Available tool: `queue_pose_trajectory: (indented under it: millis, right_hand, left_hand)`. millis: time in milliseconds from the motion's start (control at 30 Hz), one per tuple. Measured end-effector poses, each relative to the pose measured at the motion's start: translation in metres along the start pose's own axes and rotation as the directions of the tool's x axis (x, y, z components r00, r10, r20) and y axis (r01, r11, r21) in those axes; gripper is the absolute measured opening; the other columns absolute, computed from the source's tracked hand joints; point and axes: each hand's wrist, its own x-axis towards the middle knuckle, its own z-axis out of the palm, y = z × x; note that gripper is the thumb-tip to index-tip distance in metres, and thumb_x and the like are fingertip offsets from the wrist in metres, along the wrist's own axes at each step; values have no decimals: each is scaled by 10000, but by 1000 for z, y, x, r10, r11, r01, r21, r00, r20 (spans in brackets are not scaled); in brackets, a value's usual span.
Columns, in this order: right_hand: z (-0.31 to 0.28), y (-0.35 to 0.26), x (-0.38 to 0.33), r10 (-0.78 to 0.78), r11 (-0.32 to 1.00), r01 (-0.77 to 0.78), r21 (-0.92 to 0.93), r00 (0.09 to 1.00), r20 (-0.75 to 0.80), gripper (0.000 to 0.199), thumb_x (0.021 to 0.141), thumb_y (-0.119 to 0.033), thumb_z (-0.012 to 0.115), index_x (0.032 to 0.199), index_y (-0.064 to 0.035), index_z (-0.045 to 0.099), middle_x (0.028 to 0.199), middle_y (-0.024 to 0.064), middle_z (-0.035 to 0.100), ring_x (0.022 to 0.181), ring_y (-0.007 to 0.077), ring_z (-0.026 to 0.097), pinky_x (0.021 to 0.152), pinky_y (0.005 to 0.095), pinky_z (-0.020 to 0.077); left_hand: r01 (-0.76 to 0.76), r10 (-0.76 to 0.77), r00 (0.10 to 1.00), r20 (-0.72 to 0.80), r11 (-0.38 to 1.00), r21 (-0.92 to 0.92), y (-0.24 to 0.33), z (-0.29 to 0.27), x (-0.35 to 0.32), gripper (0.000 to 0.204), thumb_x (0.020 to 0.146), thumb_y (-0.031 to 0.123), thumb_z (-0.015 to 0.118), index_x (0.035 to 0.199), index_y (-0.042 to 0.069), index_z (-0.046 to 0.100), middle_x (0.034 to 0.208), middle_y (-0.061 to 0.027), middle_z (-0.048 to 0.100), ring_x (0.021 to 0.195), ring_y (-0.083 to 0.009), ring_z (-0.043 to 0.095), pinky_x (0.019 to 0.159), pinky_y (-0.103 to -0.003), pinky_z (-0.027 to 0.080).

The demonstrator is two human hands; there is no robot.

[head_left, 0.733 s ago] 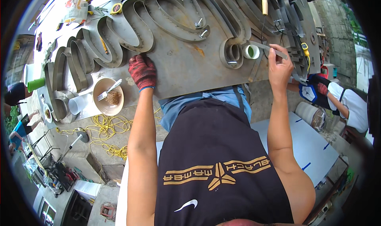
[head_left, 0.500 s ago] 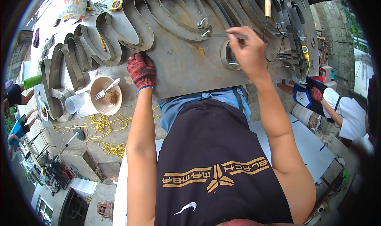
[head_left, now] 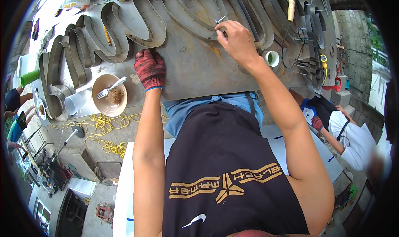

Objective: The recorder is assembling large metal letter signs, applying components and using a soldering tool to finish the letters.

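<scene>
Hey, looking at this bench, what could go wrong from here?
The bare right hand is close to upright metal strips, whose edges might scrape it. The white cup with green inside stands near the right forearm and could get knocked. The bowl with the fork sits at the near edge of the table, so a bump might tip it off.

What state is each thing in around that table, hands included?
Left hand: gloved, fingers curled, resting on the table
Right hand: bare, fingers bent by the metal strips; anything held is hidden
Metal strips: curved, standing on edge
White cup: open, green inside
Bowl: open, partly filled with brown food
Fork: lying in the bowl
Yellow cable: loosely tangled on the ground
</scene>
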Motion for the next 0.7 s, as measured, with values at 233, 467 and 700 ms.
queue_pose_trajectory:
  millis: [233, 467, 700]
  right_hand:
    - [-6, 9, 1, -12, 998, 11, -61, 1000, -28, 124, 922, -135, 659, 980, -42, 715, 953, 111, 711, 950, 306, 679, 849, 424, 547]
    - [-12, 7, 2, -45, 993, 39, -108, 997, -56, 127, 924, -132, 659, 992, -45, 721, 939, 107, 706, 938, 296, 680, 842, 416, 550]
    - [-7, 6, -1, -102, 988, 97, -121, 994, -35, 127, 927, -139, 655, 990, -59, 730, 928, 103, 708, 936, 289, 681, 850, 410, 550]
  left_hand:
    - [-5, 4, 1000, -15, 1000, -17, 1, -2, 1, 166, 876, 188, 672, 988, 67, 646, 1014, -160, 636, 992, -381, 603, 852, -508, 484]
    - [12, -12, 1000, -6, 1000, 13, 1, -2, -1, 172, 878, 196, 670, 994, 70, 652, 1017, -162, 637, 986, -382, 607, 848, -507, 487]
    - [6, -6, 1000, -7, 1000, 6, 0, -2, -1, 179, 873, 201, 676, 996, 73, 654, 1017, -159, 640, 990, -379, 608, 849, -508, 489]
